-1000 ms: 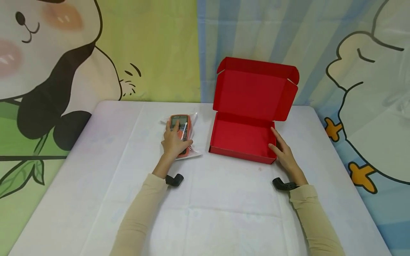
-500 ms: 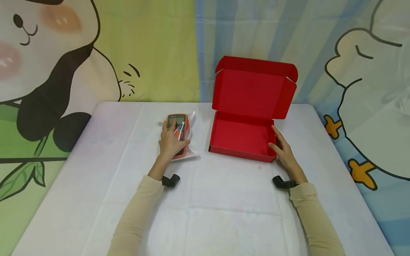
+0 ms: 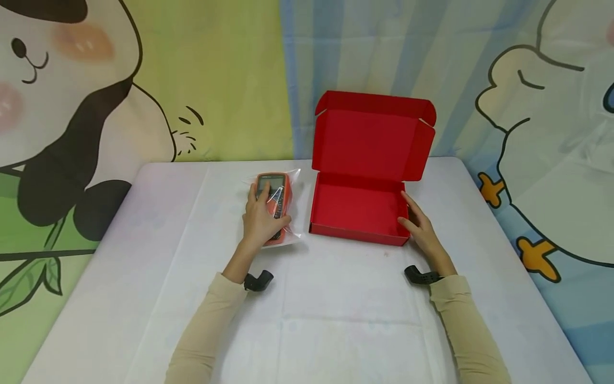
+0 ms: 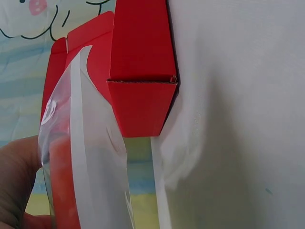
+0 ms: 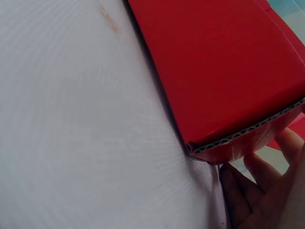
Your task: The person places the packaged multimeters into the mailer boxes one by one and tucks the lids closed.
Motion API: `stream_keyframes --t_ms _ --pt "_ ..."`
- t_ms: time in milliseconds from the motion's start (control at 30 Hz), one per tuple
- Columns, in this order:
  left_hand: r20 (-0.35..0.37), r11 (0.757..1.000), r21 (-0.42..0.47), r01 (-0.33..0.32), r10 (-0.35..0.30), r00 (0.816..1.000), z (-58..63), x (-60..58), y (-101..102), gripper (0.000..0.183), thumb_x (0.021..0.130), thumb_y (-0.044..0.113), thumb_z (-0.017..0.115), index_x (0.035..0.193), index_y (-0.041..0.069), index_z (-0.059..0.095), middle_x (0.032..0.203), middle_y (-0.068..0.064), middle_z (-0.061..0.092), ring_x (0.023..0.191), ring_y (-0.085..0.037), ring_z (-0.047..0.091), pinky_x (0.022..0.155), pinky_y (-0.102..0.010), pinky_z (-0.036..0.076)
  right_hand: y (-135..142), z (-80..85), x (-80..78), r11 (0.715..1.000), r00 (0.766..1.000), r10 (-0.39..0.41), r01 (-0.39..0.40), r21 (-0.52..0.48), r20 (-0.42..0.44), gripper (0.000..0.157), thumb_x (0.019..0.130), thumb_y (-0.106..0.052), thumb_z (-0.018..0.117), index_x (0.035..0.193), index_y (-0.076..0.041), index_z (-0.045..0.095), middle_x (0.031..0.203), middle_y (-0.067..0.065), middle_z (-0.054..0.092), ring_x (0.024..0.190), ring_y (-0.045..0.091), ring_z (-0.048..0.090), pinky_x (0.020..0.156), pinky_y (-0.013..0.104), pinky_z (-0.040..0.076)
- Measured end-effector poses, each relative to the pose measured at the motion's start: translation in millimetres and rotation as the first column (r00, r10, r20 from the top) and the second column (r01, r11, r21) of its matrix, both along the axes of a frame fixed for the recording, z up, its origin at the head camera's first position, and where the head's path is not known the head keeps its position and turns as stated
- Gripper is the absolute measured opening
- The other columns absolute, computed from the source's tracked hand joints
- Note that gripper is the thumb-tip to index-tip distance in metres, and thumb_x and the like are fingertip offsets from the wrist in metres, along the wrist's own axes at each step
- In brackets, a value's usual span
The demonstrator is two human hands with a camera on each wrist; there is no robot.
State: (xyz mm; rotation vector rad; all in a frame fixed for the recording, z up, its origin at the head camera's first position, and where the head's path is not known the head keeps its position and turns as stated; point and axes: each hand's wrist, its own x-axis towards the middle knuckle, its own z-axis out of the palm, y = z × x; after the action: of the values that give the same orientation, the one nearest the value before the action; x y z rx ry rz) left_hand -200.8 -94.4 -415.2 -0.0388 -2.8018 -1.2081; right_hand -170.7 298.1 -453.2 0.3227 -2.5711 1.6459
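An orange-and-black digital multimeter [image 3: 276, 205] in a clear plastic bag [image 3: 293, 234] is gripped by my left hand [image 3: 259, 221], fingers on its far left side and thumb on the near right. In the left wrist view the bagged multimeter [image 4: 64, 186] looks raised, its edge toward the camera, over a shadow on the cloth. Right of it stands an open red cardboard box [image 3: 355, 238], lid upright at the back, nothing inside. My right hand [image 3: 424, 232] holds the box's right wall, thumb over the rim; in the right wrist view several fingers [image 5: 264, 174] lie along the outside.
A white cloth [image 3: 336, 330] covers the table. Behind it hangs a cartoon backdrop [image 3: 240, 80], which the box's lid [image 3: 366, 144] stands close to. A black wrist camera [image 3: 259, 280] sits on the left wrist, another wrist camera [image 3: 421, 276] on the right.
The bagged multimeter has tilted and appears to have risen slightly with my left hand. My right hand stays at the box's right wall. The whole head view has shifted a little.
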Motion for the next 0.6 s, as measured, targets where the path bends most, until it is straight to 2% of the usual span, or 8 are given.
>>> stream_keyframes --t_ms 100,200,300,400,500,533,600 --pt "-0.014 1.000 -0.002 0.011 -0.011 1.000 1.2 1.2 1.9 0.098 0.071 0.024 0.082 0.153 0.008 0.030 0.160 -0.023 0.011 0.138 -0.048 0.027 0.102 -0.071 0.027 -0.5 0.0 0.5 1.000 1.000 -0.001 0.001 0.004 0.007 0.064 0.096 -0.003 0.050 0.154 -0.002 0.023 0.159 0.020 0.021 0.137 0.044 0.032 0.110 0.039 0.035" --pt "-0.014 1.000 -0.012 0.026 -0.026 1.000 3.6 1.3 4.1 0.097 0.072 0.024 0.081 0.153 0.008 0.030 0.160 -0.022 0.011 0.138 -0.047 0.028 0.104 -0.070 0.026 0.2 -0.5 0.5 1.000 1.000 0.002 -0.002 0.002 0.003 0.064 0.095 0.000 0.049 0.154 -0.002 0.022 0.159 0.021 0.020 0.138 0.045 0.030 0.110 0.057 0.031" --pt "-0.008 0.999 -0.013 0.049 -0.049 0.999 6.5 2.3 6.6 0.097 0.072 0.024 0.081 0.153 0.009 0.030 0.160 -0.022 0.010 0.139 -0.045 0.028 0.105 -0.069 0.025 0.6 -0.2 -0.5 1.000 1.000 0.013 -0.013 -0.009 -0.007 0.064 0.094 0.003 0.048 0.153 0.000 0.023 0.159 0.021 0.020 0.140 0.045 0.027 0.109 0.064 0.026" --pt "-0.006 0.997 -0.008 0.072 -0.072 0.997 8.9 4.5 10.4 0.097 0.072 0.025 0.080 0.153 0.008 0.030 0.160 -0.021 0.010 0.138 -0.045 0.028 0.106 -0.069 0.025 0.9 0.6 -1.6 1.000 1.000 0.019 -0.020 -0.010 -0.011 0.064 0.094 0.003 0.048 0.153 -0.001 0.023 0.160 0.021 0.019 0.141 0.044 0.025 0.114 0.047 0.030" --pt "-0.007 0.996 -0.003 0.094 -0.094 0.996 10.1 7.0 15.2 0.096 0.073 0.024 0.080 0.153 0.008 0.030 0.160 -0.022 0.011 0.137 -0.045 0.030 0.105 -0.068 0.028 0.7 1.1 -1.2 1.000 1.000 0.017 -0.017 -0.013 -0.008 0.064 0.095 0.002 0.049 0.153 -0.001 0.023 0.159 0.020 0.020 0.140 0.043 0.027 0.108 0.026 0.032" --pt "-0.003 0.995 -0.006 0.100 -0.100 0.995 10.1 7.8 16.7 0.096 0.073 0.025 0.080 0.153 0.008 0.030 0.160 -0.022 0.012 0.137 -0.045 0.030 0.105 -0.068 0.029 0.6 0.8 -0.7 1.000 1.000 0.016 -0.016 -0.012 -0.009 0.064 0.095 0.001 0.049 0.153 -0.001 0.024 0.159 0.021 0.020 0.139 0.044 0.028 0.104 0.021 0.032" --pt "0.003 0.994 -0.006 0.111 -0.111 0.994 10.0 9.6 19.5 0.095 0.073 0.024 0.080 0.153 0.009 0.031 0.159 -0.022 0.012 0.136 -0.045 0.031 0.104 -0.068 0.030 0.4 -0.2 0.8 1.000 1.000 0.014 -0.014 -0.011 -0.006 0.063 0.095 0.001 0.049 0.153 0.000 0.024 0.159 0.022 0.020 0.138 0.044 0.029 0.102 0.019 0.031"
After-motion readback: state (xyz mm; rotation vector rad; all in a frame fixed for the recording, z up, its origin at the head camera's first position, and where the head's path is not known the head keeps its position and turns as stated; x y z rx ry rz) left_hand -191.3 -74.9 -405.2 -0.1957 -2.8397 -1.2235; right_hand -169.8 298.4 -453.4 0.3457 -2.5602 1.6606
